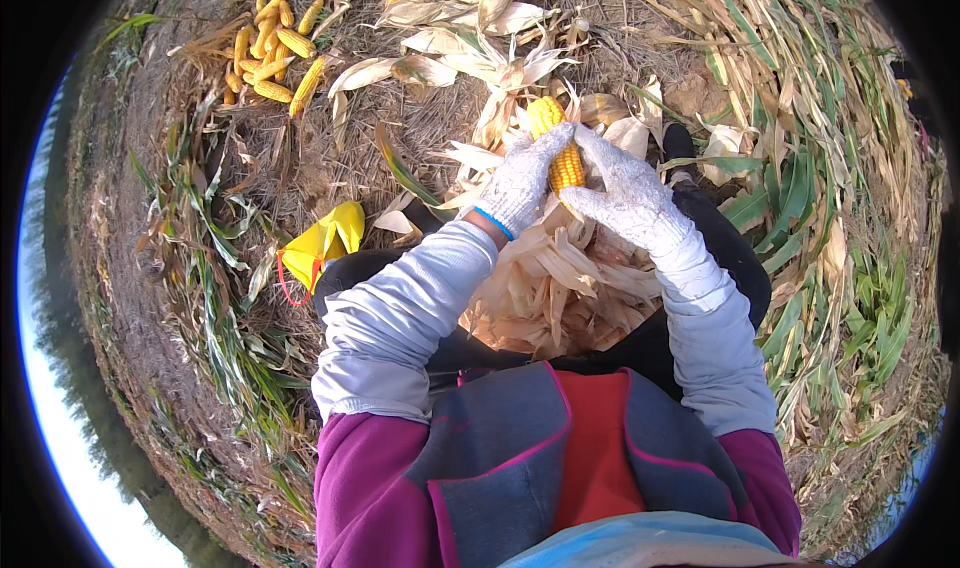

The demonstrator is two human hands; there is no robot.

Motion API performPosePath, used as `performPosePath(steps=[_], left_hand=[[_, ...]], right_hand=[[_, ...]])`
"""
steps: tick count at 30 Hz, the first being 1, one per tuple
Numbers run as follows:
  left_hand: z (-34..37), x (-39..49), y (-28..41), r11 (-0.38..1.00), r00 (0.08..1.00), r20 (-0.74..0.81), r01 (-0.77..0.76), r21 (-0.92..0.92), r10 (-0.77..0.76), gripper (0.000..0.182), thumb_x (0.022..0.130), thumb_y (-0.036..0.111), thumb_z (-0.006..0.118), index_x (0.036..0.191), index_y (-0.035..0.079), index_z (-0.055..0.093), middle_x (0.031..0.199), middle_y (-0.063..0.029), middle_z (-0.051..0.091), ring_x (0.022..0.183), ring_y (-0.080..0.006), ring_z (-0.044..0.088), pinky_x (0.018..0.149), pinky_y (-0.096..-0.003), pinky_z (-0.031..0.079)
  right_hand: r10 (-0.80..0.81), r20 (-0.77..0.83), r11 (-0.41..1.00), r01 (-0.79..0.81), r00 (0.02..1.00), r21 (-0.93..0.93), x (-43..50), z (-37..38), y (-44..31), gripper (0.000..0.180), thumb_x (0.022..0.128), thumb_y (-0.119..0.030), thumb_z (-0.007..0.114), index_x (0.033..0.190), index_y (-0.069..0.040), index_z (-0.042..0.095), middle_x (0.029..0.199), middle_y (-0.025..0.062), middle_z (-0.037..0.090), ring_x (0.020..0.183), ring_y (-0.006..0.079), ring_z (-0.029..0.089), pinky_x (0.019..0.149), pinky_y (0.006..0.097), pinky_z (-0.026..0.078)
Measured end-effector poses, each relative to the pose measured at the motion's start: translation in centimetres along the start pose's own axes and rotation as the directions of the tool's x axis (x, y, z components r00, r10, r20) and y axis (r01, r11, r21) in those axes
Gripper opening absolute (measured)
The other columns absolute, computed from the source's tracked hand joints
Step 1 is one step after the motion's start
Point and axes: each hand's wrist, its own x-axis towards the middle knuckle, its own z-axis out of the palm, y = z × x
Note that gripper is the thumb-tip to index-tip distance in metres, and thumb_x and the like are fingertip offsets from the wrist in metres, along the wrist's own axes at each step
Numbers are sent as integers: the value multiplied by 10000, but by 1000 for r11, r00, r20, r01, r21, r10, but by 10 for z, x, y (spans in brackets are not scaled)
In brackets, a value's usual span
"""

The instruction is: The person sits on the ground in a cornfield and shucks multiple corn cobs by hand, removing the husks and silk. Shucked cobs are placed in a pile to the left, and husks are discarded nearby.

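A yellow ear of corn is held between my two gloved hands, its kernels bare and its far end pointing away from me. My left hand, in a white knit glove with a blue cuff edge, grips the ear from the left near its upper half. From the right, my right hand, gloved in white too, has its fingers at the ear's side and its thumb near the lower end. Loose dry corn husks lie heaped between my legs, below the ear. More pale husks spread just beyond my hands.
A pile of husked corn ears lies on the ground at the upper left. A yellow bag with red handles rests beside my left knee. Cut corn stalks with green and dry leaves stretch along the right; leafy stalks lie at the left.
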Motion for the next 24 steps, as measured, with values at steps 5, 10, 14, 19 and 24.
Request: performPosePath(steps=[5,10,14,19,24], left_hand=[[-89,32,-4,895,904,-85,428,128,-420,387,929,280,724,1189,16,612,994,-106,684,859,-220,683,776,-364,589],[-204,74,81,875,857,-507,-315,-369,95,391,985,284,676,1195,-18,542,1079,-149,615,881,-257,660,727,-356,614],[-256,100,115,864,548,-820,-481,-148,164,498,1038,468,531,1302,48,495,1034,-142,627,841,-239,650,733,-334,571],[-260,150,50,942,738,-649,57,332,184,284,1001,302,590,1036,25,645,792,-88,635,634,-179,631,536,-290,472],[-242,200,10,349,844,-478,383,855,244,563,917,468,596,1261,28,664,1216,-209,696,1166,-346,649,1022,-418,470]], right_hand=[[-143,-4,990,143,990,-13,-6,-3,-1,623,913,-328,733,1439,-72,521,1278,180,658,1151,292,660,928,373,543],[-106,5,980,105,994,-171,-12,1,-4,558,945,-372,664,1402,-76,544,1228,167,672,1068,356,671,920,441,531],[-191,-31,968,183,981,-170,-18,5,2,567,909,-367,689,1361,-49,567,1133,183,692,1004,364,682,859,446,543],[-233,-97,971,225,968,-84,-14,5,3,551,870,-321,743,1306,-17,603,960,149,706,848,331,696,758,440,554],[-153,62,957,163,986,-239,-15,1,-9,610,808,-274,793,1335,-45,587,1016,116,706,832,299,697,719,403,552]])
